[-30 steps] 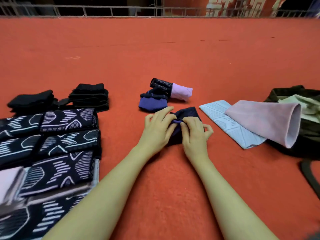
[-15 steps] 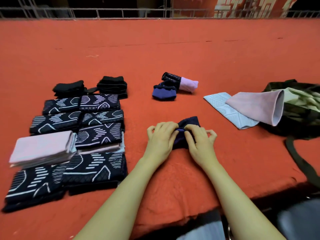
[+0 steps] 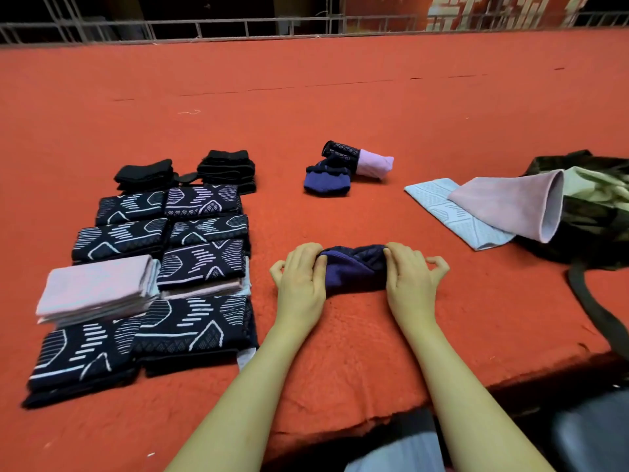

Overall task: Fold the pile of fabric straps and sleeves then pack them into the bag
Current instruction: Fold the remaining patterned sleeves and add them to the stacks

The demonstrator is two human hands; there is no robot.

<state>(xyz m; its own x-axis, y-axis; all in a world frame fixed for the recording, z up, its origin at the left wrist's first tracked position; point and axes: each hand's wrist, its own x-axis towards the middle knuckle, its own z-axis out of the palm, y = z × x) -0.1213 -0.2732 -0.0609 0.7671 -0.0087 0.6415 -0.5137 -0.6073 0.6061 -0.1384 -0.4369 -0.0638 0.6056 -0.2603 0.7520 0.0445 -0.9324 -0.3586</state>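
Near the worktop's (image 3: 340, 352) front edge, two hands are pinching one dark purple sleeve (image 3: 354, 272).
Left of that sleeve, folded patterned stacks (image 3: 200, 250) are lying; the left hand (image 3: 299, 281) is gripping its left end, the right hand (image 3: 410, 284) is gripping its right end with curled fingers; right of it, the camouflage bag (image 3: 592, 212) is sitting.

Red felt table (image 3: 340, 90) runs to a metal railing (image 3: 238, 28).

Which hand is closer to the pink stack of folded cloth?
Left. The left hand sits just right of the pink stack; the right hand lies farther right, beyond the purple sleeve.
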